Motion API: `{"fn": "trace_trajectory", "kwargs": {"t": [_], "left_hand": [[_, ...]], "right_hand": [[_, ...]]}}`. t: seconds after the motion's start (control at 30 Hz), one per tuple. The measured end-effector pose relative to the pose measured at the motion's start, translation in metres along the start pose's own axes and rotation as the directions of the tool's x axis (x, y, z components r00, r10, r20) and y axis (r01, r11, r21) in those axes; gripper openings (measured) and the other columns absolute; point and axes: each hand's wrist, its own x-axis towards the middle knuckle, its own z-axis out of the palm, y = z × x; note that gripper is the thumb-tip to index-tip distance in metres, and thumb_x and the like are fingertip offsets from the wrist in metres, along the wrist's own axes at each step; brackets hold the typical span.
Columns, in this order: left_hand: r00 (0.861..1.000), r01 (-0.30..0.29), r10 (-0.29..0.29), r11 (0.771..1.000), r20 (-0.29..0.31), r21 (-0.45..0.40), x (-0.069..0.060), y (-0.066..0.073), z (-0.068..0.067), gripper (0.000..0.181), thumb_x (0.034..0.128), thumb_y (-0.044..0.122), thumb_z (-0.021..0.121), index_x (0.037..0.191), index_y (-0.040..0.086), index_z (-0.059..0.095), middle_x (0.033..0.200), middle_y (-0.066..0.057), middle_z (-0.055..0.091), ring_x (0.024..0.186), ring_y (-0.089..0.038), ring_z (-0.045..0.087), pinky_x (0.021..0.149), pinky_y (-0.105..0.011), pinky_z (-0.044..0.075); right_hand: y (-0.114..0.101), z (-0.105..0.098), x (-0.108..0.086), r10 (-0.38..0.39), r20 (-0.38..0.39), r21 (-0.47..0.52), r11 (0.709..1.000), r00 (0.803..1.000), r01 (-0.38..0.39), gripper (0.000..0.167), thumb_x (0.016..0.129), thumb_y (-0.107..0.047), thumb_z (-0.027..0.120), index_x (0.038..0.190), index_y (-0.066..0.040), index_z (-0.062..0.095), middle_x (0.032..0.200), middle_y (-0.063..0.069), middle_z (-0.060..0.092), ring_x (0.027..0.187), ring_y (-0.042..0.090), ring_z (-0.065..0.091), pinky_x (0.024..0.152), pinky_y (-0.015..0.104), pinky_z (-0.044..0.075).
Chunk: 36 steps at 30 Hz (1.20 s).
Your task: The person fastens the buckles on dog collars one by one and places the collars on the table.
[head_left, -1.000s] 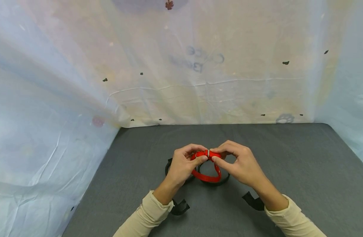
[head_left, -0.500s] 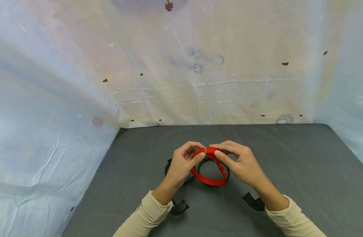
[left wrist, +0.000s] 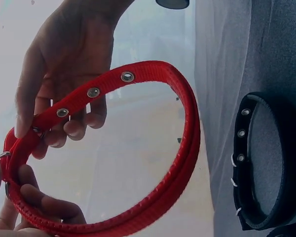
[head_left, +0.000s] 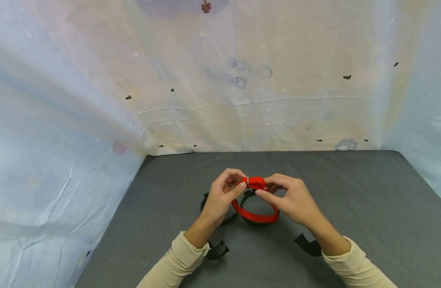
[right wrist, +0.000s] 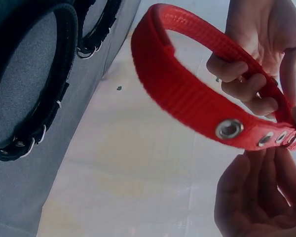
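A red dog collar (head_left: 258, 218), fastened into a loop, hangs between both hands above the table. It has metal eyelets (left wrist: 93, 93) and a buckle. My left hand (head_left: 218, 198) pinches the band beside the buckle, between thumb and fingers. My right hand (head_left: 290, 198) grips the band just to the right, thumb in front and fingers behind. In the right wrist view the collar (right wrist: 187, 89) spans from upper left to the fingertips. A black collar (left wrist: 288, 163) lies below on the table, partly hidden by the red loop in the head view.
A second black collar (head_left: 229, 219) lies left of the first, mostly behind my left hand. Black strap pieces (head_left: 217, 251) show by each wrist. The grey table (head_left: 368, 200) meets whitish sheeting (head_left: 260, 124) at the back and sides.
The buckle part of the red collar has shifted slightly left and up. The band between my hands now bulges, and the eyelets have turned out of the head view. Both hands keep hold.
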Motion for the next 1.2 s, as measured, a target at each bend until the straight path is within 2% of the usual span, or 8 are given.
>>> {"fn": "trace_trajectory", "kwargs": {"t": [0.2,0.37,0.6,0.77,1.0,1.1,1.2], "left_hand": [[1.0,-0.008,0.008,1.0,0.003,-0.015,0.0,0.0,0.0,0.029,0.101,0.016,0.058,0.118,-0.005,0.05,0.1,0.004,0.059,0.083,-0.017,0.054,0.079,-0.03,0.049],[1.0,0.002,-0.002,1.0,-0.004,-0.031,0.0,0.001,-0.002,0.028,0.1018,0.015,0.056,0.12,-0.005,0.048,0.101,0.007,0.063,0.088,-0.016,0.06,0.082,-0.03,0.053],[1.0,0.011,-0.012,0.999,-0.026,-0.039,0.001,0.002,-0.004,0.03,0.1018,0.015,0.056,0.122,-0.005,0.047,0.113,-0.002,0.063,0.1,-0.013,0.062,0.087,-0.031,0.051],[0.999,0.026,-0.03,0.996,-0.04,-0.086,0.002,0.004,-0.006,0.027,0.1036,0.013,0.051,0.122,-0.006,0.042,0.112,0.003,0.062,0.097,-0.01,0.063,0.086,-0.03,0.051],[0.998,0.031,-0.041,0.986,-0.056,-0.165,0.003,0.007,-0.009,0.014,0.1049,0.015,0.049,0.116,0.007,0.044,0.102,0.01,0.07,0.095,-0.011,0.069,0.088,-0.034,0.054],[0.998,0.033,-0.043,0.985,-0.053,-0.168,0.003,0.007,-0.01,0.011,0.1051,0.018,0.049,0.115,0.014,0.045,0.102,0.01,0.07,0.096,-0.01,0.069,0.089,-0.034,0.054],[0.998,0.038,-0.046,0.986,-0.049,-0.16,0.003,0.008,-0.011,0.012,0.1052,0.019,0.049,0.116,0.014,0.045,0.103,0.01,0.07,0.098,-0.01,0.068,0.091,-0.034,0.053]], "right_hand": [[-0.001,-0.001,0.0,-0.015,-0.035,0.0,1.0,0.999,0.015,0.012,0.089,-0.026,0.077,0.101,-0.026,0.075,0.091,-0.013,0.07,0.077,0.002,0.063,0.071,0.025,0.055],[-0.001,-0.001,0.0,-0.022,-0.05,-0.006,1.0,0.999,0.022,0.013,0.088,-0.025,0.078,0.101,-0.024,0.076,0.09,-0.012,0.071,0.075,0.003,0.063,0.067,0.024,0.053],[-0.001,-0.003,0.0,-0.011,-0.057,-0.026,1.0,0.998,0.009,0.014,0.087,-0.025,0.079,0.101,-0.025,0.076,0.091,-0.012,0.071,0.074,0.003,0.062,0.063,0.024,0.05],[0.0,-0.006,0.0,-0.007,-0.055,-0.034,0.999,0.998,0.005,0.013,0.087,-0.025,0.079,0.1,-0.026,0.076,0.091,-0.012,0.071,0.075,0.004,0.062,0.064,0.024,0.051],[0.002,-0.007,0.001,-0.015,-0.062,-0.034,0.999,0.998,0.013,0.013,0.088,-0.025,0.078,0.1,-0.027,0.076,0.089,-0.012,0.071,0.073,0.005,0.06,0.062,0.024,0.049],[0.003,-0.007,0.001,-0.018,-0.06,-0.039,0.999,0.998,0.015,0.013,0.088,-0.026,0.078,0.101,-0.027,0.076,0.089,-0.012,0.07,0.072,0.005,0.059,0.061,0.024,0.048],[0.003,-0.007,0.002,-0.018,-0.059,-0.035,0.999,0.998,0.016,0.014,0.088,-0.026,0.078,0.101,-0.027,0.076,0.09,-0.012,0.071,0.073,0.004,0.059,0.062,0.024,0.049]]}}
